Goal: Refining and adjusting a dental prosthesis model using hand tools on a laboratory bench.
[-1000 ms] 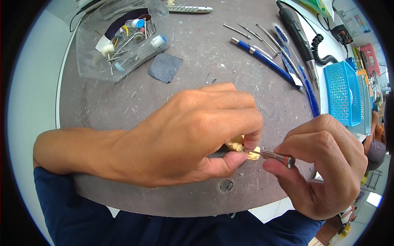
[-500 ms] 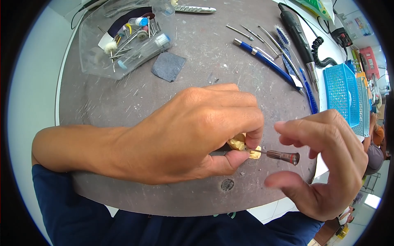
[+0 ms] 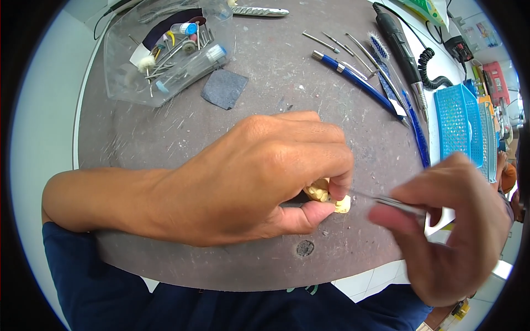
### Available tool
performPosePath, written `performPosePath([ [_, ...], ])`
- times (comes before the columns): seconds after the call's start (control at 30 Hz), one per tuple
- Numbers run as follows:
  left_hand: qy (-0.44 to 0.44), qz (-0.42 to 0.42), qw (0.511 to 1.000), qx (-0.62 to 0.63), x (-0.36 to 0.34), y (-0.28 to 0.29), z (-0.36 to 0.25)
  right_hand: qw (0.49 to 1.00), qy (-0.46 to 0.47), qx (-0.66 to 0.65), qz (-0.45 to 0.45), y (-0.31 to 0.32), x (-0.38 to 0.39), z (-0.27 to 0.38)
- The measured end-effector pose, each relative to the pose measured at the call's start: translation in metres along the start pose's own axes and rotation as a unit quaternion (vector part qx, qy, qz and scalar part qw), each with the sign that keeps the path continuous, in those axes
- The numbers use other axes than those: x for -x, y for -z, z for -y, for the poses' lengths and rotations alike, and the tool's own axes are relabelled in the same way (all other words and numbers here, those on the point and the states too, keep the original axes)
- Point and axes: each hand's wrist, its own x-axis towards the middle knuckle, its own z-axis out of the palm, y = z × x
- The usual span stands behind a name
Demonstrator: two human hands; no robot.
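Note:
My left hand point(image 3: 259, 176) is closed around a pale yellow cast point(image 3: 317, 192), its thumb and fingertips at the cast's right side, partly hiding it. A smaller yellow part of it shows below the fingertips, close to the bench. My right hand point(image 3: 452, 226) pinches a small slim metal driver point(image 3: 397, 203) between thumb and forefinger, blurred by motion. Its thin shaft points left toward the cast, and I cannot tell whether it touches.
The grey bench point(image 3: 138, 138) holds a clear tray of burs point(image 3: 121, 77), a dark square sheet point(image 3: 223, 88), a blue pen point(image 3: 364, 85), thin instruments, a brush and a black handpiece point(image 3: 395, 41). Blue mesh baskets point(image 3: 452, 127) stand right; a co-worker point(image 3: 508, 176) is beyond.
My right thumb and forefinger, spread apart half a second ago, have closed again on the driver. My right hand and the driver have moved right, and the shaft now shows outside my left fingertips.

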Motion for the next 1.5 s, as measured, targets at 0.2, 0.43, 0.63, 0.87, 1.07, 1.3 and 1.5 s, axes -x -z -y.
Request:
performPosePath([
  [0.2,-0.002,0.007,1.0,-0.007,-0.001,0.002,-0.001,0.998,0.053,0.041,0.017,0.023,-0.002,-0.011],
  [0.43,0.012,0.036,0.999,-0.016,0.004,0.015,0.0,0.984,-0.024,-0.175,-0.01,-0.039,0.004,-0.047],
  [0.63,0.022,0.015,1.0,-0.017,0.004,0.017,-0.003,0.99,0.054,-0.12,-0.046,-0.047,0.007,-0.054],
  [0.87,0.018,0.005,0.999,-0.03,0.005,0.014,0.0,0.981,0.095,-0.169,-0.018,-0.051,0.01,-0.037],
  [1.07,0.018,-0.013,0.999,-0.031,0.005,0.013,0.002,0.983,0.096,-0.156,-0.015,-0.053,0.009,-0.033],
  [1.3,0.01,-0.024,0.999,-0.046,0.006,0.014,0.001,0.984,0.081,-0.157,-0.02,-0.053,0.005,-0.029],
  [1.5,0.013,-0.019,0.999,-0.042,0.006,0.015,0.001,0.984,0.068,-0.165,-0.014,-0.05,0.008,-0.029],
])
